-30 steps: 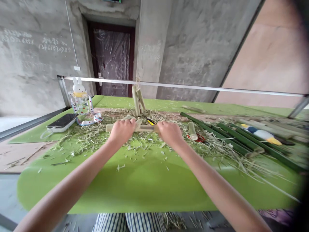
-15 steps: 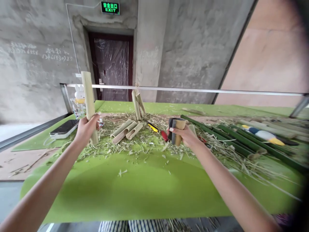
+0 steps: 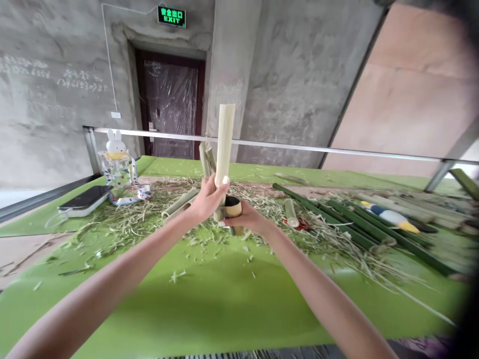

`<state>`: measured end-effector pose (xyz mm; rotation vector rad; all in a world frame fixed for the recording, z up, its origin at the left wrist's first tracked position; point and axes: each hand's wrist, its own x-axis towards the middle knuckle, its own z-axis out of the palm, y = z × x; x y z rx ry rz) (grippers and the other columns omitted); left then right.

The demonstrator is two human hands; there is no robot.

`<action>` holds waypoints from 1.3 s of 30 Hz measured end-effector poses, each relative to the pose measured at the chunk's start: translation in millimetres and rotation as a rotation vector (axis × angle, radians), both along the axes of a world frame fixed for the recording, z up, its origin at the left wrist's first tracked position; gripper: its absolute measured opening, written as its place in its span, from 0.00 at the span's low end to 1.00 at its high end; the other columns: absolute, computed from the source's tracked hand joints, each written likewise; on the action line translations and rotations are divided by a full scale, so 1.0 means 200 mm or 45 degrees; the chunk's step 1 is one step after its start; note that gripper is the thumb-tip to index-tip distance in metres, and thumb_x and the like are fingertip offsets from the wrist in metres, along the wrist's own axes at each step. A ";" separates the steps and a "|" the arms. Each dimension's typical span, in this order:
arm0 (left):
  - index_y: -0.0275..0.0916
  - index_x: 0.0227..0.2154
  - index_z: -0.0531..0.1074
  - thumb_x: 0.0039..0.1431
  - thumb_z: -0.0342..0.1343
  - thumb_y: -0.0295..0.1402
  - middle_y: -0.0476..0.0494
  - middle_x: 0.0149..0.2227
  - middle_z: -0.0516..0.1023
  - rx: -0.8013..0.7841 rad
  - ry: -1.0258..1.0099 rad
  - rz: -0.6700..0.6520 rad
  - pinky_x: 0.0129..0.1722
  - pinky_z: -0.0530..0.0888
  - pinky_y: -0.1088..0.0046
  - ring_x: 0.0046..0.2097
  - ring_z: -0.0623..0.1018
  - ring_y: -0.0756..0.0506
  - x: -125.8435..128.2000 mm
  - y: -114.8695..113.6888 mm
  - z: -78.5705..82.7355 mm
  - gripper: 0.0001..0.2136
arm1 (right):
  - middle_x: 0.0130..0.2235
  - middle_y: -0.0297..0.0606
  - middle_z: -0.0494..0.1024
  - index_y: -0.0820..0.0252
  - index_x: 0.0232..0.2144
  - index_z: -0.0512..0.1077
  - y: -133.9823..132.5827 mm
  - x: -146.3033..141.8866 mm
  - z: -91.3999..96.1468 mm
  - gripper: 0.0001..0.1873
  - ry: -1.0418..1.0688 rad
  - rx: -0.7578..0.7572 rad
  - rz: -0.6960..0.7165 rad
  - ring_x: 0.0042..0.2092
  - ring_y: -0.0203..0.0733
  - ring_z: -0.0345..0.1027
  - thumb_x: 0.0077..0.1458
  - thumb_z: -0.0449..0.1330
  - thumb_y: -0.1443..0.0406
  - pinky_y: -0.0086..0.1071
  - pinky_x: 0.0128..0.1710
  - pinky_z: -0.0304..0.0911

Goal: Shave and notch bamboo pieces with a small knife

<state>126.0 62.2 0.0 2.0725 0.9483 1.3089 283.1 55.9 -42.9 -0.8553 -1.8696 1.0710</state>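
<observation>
Recording a bare concrete wall [image 3: 295, 85] with a plastic-wrapped door [image 3: 170, 104] beneath a green exit sign [image 3: 171, 16], the view drops to a long bench [image 3: 232, 311] covered in green matting. Bamboo shavings [image 3: 127, 224] lie scattered across its middle. Green bamboo poles [image 3: 359, 224] lie on the right side of the bench, a phone [image 3: 85, 197] and a rabbit-topped bottle [image 3: 117, 167] stand at the far left, and split bamboo pieces [image 3: 179, 203] lie in the shavings just behind the left forearm. The work in hand is at the bench's centre, where two bamboo items are held together above the shavings. The pale bamboo tube [image 3: 224, 144] stands near upright, gripped low in the closed left hand [image 3: 207, 199]. The short bamboo cup [image 3: 232, 212], dark inside, sits in the curled right hand [image 3: 249, 222]. The two hands are close together, and the tube's lower end passes just beside the cup's rim. Whether the two bamboo items touch cannot be determined, since the fingers partly hide the join.
</observation>
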 end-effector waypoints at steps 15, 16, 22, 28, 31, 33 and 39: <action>0.36 0.51 0.54 0.60 0.32 0.46 0.31 0.50 0.64 0.087 0.516 0.086 0.44 0.71 0.63 0.50 0.69 0.42 -0.08 0.06 -0.12 0.23 | 0.22 0.33 0.70 0.64 0.25 0.66 -0.04 -0.05 -0.02 0.15 0.254 -0.361 -0.140 0.24 0.36 0.65 0.36 0.68 0.66 0.31 0.26 0.66; 0.35 0.53 0.50 0.61 0.33 0.44 0.29 0.52 0.61 0.247 0.417 0.258 0.44 0.71 0.61 0.51 0.68 0.41 -0.12 0.04 -0.12 0.22 | 0.21 0.33 0.69 0.64 0.25 0.65 -0.03 -0.04 -0.03 0.14 0.301 -0.405 -0.158 0.23 0.35 0.65 0.37 0.67 0.66 0.30 0.26 0.66; 0.39 0.56 0.49 0.58 0.45 0.28 0.37 0.58 0.56 1.475 1.001 0.251 0.56 0.56 0.51 0.59 0.56 0.39 -0.32 -0.02 0.02 0.23 | 0.23 0.34 0.70 0.65 0.25 0.66 -0.01 0.03 -0.06 0.08 0.271 -0.770 0.174 0.22 0.31 0.63 0.43 0.63 0.68 0.24 0.24 0.65; 0.37 0.42 0.65 0.58 0.41 0.21 0.45 0.33 0.74 1.881 1.502 -0.055 0.36 0.70 0.71 0.36 0.73 0.49 -0.30 0.11 0.13 0.13 | 0.22 0.32 0.70 0.66 0.30 0.65 -0.13 -0.04 -0.06 0.14 0.053 -0.868 0.541 0.20 0.28 0.61 0.44 0.65 0.64 0.20 0.18 0.62; 0.37 0.31 0.67 0.59 0.42 0.26 0.48 0.20 0.70 1.820 1.533 -0.142 0.22 0.63 0.75 0.22 0.67 0.51 -0.31 0.13 0.10 0.09 | 0.24 0.33 0.70 0.65 0.33 0.63 -0.17 -0.07 -0.05 0.20 -0.145 -0.853 0.451 0.21 0.31 0.64 0.41 0.66 0.62 0.22 0.18 0.64; 0.36 0.30 0.67 0.58 0.41 0.26 0.48 0.18 0.69 1.672 1.644 -0.099 0.20 0.61 0.75 0.19 0.64 0.51 -0.31 0.10 0.08 0.09 | 0.26 0.35 0.71 0.65 0.37 0.61 -0.17 -0.07 -0.03 0.24 -0.309 -0.766 0.288 0.23 0.34 0.67 0.41 0.66 0.62 0.25 0.20 0.66; 0.33 0.37 0.68 0.54 0.45 0.26 0.43 0.21 0.72 0.987 1.958 0.102 0.18 0.60 0.76 0.18 0.67 0.51 -0.27 0.03 0.07 0.10 | 0.31 0.41 0.72 0.66 0.37 0.64 -0.17 -0.08 0.06 0.13 -0.871 -0.179 -0.200 0.26 0.37 0.68 0.48 0.60 0.66 0.27 0.22 0.64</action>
